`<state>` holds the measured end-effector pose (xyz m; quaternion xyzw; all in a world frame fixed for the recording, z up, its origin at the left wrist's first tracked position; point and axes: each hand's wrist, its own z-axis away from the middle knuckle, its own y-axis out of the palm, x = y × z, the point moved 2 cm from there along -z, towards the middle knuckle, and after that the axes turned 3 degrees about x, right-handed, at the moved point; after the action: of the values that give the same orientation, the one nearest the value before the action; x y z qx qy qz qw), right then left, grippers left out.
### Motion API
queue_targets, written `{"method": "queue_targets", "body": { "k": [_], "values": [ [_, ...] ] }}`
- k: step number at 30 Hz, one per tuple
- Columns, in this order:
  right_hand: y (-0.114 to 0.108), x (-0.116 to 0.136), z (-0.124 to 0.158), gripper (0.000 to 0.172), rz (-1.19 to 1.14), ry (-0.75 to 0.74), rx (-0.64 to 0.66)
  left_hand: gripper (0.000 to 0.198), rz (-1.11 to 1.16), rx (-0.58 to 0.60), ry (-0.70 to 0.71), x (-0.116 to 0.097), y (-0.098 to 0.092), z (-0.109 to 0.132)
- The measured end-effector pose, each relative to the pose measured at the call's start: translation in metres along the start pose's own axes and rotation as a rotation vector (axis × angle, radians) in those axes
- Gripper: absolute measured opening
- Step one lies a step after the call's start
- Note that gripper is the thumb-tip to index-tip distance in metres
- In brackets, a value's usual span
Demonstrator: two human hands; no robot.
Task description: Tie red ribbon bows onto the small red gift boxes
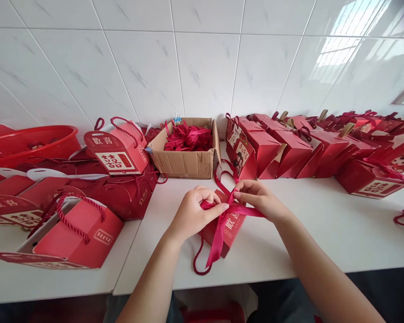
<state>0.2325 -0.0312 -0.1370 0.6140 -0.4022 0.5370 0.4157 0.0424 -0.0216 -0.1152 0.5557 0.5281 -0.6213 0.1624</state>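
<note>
A small red gift box (229,229) with a rope handle lies on the white table (323,233) in front of me. A red satin ribbon (222,224) is wrapped over its top. My left hand (197,211) pinches the ribbon on the left side of the box. My right hand (257,197) pinches the ribbon at the knot, its fingertips meeting my left thumb. Loose ribbon ends hang down the box's front and off to the right.
A cardboard box (188,161) of red ribbons stands behind the hands. Several finished gift boxes (289,148) line the back right. Open red boxes (77,229) and flat ones lie at left, beside a red plastic basket (27,146). A tiled wall stands behind.
</note>
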Motion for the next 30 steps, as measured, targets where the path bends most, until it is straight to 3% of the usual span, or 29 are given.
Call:
{"method": "queue_targets", "body": {
  "k": [21, 26, 30],
  "values": [
    [0.0, -0.006, -0.004, 0.029, 0.043, -0.015, -0.103, 0.034, 0.004, 0.005, -0.014, 0.005, 0.004, -0.001],
    [-0.003, 0.004, 0.001, 0.029, 0.103, 0.013, -0.07, 0.034, 0.157, 0.075, -0.041, -0.001, -0.003, -0.001],
    [-0.007, 0.024, 0.007, 0.034, 0.315, -0.117, -0.179, 0.036, 0.341, 0.114, -0.079, -0.003, -0.01, 0.0]
  ]
}}
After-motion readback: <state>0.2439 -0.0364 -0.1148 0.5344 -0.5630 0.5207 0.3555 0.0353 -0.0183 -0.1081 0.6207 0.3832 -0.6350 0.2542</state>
